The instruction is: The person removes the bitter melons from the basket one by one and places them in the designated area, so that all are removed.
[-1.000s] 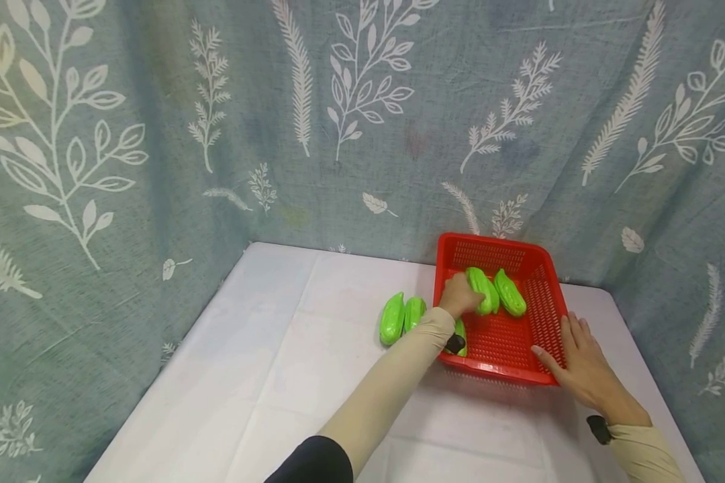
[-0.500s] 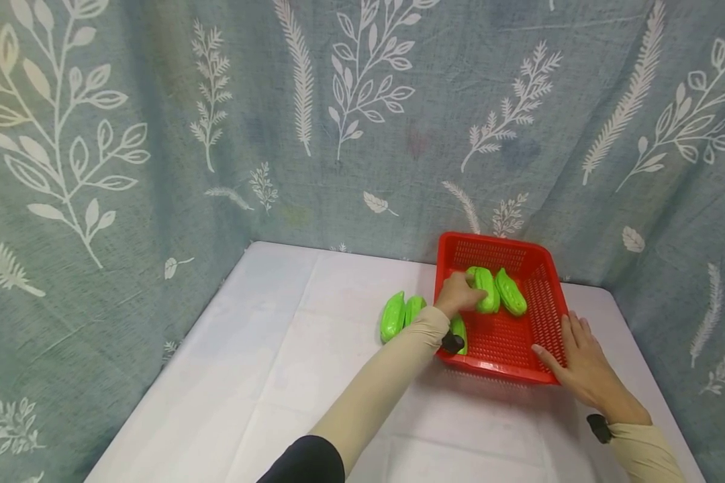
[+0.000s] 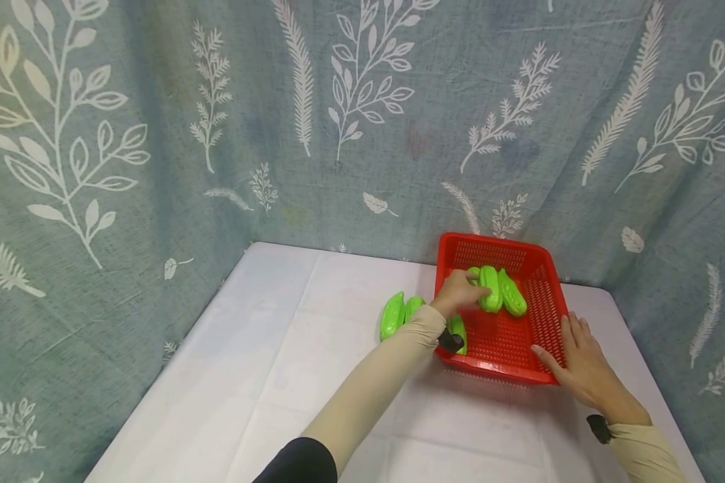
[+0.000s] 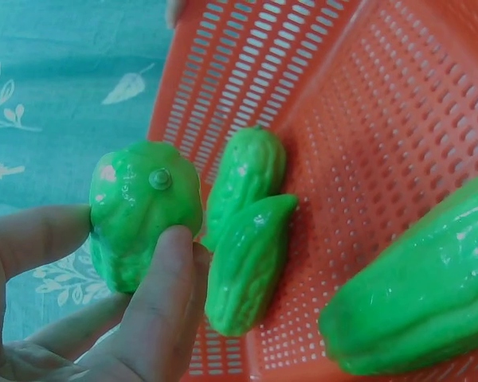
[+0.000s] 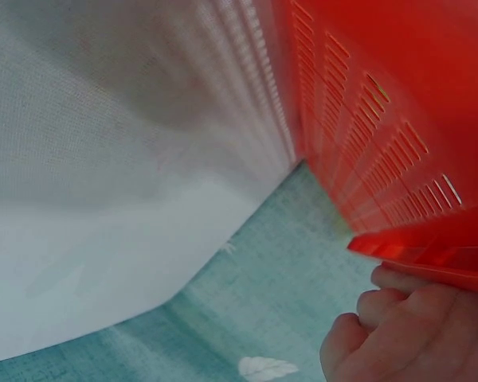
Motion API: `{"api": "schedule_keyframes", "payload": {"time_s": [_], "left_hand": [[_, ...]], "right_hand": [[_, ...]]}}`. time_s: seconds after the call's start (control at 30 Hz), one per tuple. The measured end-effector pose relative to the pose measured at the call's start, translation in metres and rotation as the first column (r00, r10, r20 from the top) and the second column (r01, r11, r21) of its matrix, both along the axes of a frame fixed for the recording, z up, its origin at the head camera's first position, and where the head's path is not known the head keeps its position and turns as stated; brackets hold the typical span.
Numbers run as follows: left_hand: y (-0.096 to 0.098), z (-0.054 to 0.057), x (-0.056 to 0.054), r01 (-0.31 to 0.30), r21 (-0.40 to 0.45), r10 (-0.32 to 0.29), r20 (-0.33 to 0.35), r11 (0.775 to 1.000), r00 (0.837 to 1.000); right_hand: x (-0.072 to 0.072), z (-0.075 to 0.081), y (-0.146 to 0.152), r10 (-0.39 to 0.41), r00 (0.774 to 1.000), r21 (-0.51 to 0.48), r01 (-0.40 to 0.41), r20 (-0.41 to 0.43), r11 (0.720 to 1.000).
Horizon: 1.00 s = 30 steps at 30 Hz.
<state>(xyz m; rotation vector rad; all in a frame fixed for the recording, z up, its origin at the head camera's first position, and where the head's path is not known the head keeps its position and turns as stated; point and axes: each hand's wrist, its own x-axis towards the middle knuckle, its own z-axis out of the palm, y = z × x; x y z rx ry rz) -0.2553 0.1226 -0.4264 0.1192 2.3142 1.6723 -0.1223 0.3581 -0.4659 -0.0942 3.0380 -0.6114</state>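
In the head view my left hand (image 3: 458, 294) is over the red basket (image 3: 495, 369). Thumb and fingers pinch a bright green, ribbed bitter gourd (image 3: 490, 290), whose stem end faces the left wrist camera. Beside it lies another bitter gourd (image 3: 511, 295), and one more shows partly behind the fingers. A bitter gourd (image 3: 458, 335) in the basket's front left corner is partly covered by the wrist. My right hand (image 3: 583, 365) holds the basket's right side near the front corner, thumb over the rim. In the right wrist view its bent fingers (image 5: 382, 318) sit outside, below the rim.
Two bitter gourds, one full in sight (image 3: 392, 317) and one half hidden by the left forearm (image 3: 414, 310), lie left of the basket. A white cloth (image 3: 314, 322) covers the table. Leaf-patterned curtains (image 3: 362, 134) stand behind and at both sides.
My left hand has shifted the pinched bitter gourd slightly right, against the one beside it, uncovering part of another gourd behind. My right hand and the basket have stayed put.
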Motion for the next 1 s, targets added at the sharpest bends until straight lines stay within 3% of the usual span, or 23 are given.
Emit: {"api": "schedule_keyframes", "payload": {"time_s": [0.17, 0.4, 1.0], "left_hand": [[-0.007, 0.002, 0.001, 0.029, 0.075, -0.031, 0.028, 0.997, 0.999], [-0.015, 0.004, 0.004, 0.066, 0.057, -0.066, 0.010, 0.996, 0.998], [-0.056, 0.001, 0.006, 0.107, 0.194, -0.115, 0.032, 0.975, 0.993]], "right_hand": [[0.001, 0.000, 0.001, -0.004, 1.000, 0.009, 0.004, 0.002, 1.000], [0.000, -0.002, 0.002, 0.001, 1.000, 0.017, -0.001, -0.008, 1.000], [-0.001, 0.000, 0.001, 0.013, 1.000, 0.018, -0.013, -0.016, 1.000]]}}
